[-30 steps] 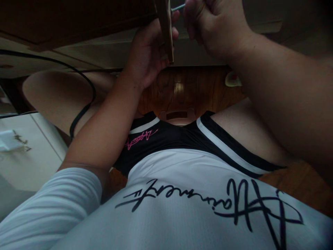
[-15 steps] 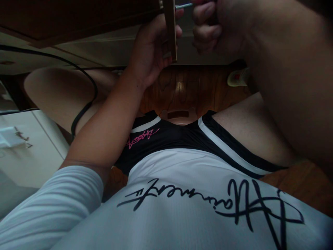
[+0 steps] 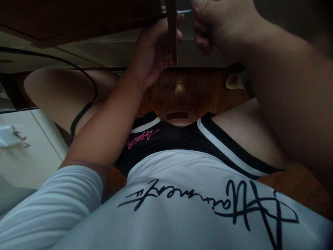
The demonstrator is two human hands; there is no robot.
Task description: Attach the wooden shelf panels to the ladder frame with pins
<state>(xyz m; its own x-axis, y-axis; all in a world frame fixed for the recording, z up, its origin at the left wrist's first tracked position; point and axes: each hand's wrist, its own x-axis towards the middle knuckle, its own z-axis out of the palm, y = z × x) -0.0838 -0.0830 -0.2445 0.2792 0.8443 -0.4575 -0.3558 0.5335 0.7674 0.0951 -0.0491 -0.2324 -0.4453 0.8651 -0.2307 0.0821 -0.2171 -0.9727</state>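
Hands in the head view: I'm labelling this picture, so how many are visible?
2: the left hand at upper middle, showing on both sides of the narrow board, which partly hides it; the right hand beyond, at the metal rod.

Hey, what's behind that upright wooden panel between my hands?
Your left hand reaches behind the panel, fingertips showing past its right side. The panel covers part of the hand and whatever it touches there.
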